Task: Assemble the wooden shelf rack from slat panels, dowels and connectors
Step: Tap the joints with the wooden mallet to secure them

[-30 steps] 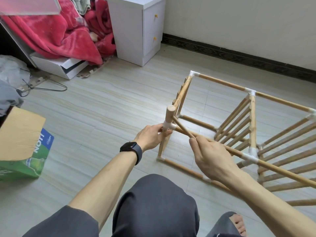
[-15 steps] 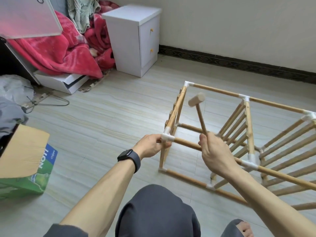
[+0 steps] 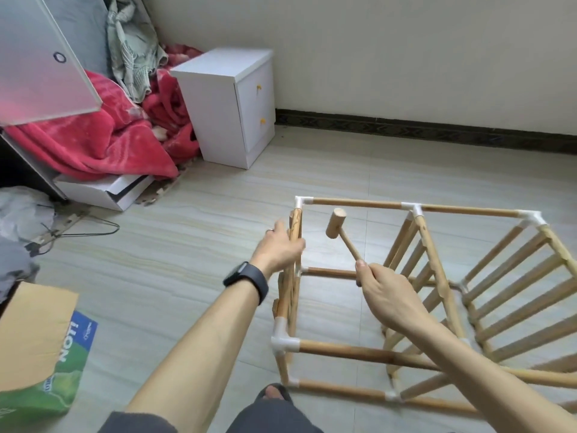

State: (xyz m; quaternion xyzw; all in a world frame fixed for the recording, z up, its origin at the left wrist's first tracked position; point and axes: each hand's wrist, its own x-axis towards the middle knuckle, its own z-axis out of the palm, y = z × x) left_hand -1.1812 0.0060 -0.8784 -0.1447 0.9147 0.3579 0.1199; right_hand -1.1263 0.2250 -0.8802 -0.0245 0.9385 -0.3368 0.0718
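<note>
The wooden shelf rack (image 3: 437,210) lies on its side on the floor, dowels joined by white connectors (image 3: 282,340). Slat panels (image 3: 515,295) fill its middle and right parts. My left hand (image 3: 278,246) grips the upper part of the left end slat panel (image 3: 295,226), below the far white corner connector (image 3: 301,201). My right hand (image 3: 384,292) holds the thin handle of a small wooden mallet (image 3: 335,222). Its head hangs raised inside the frame, just right of the left end panel.
A white bedside cabinet (image 3: 231,104) stands by the wall at the back. Red blankets (image 3: 103,142) pile up at the left over a white box. A green and brown carton (image 3: 37,348) sits at the near left. My knee and foot (image 3: 274,393) are below the rack.
My left hand slid from the near corner connector up along the end panel. The mallet swung up off that corner and moved further away. The camera rose, so the rack looks lower.
</note>
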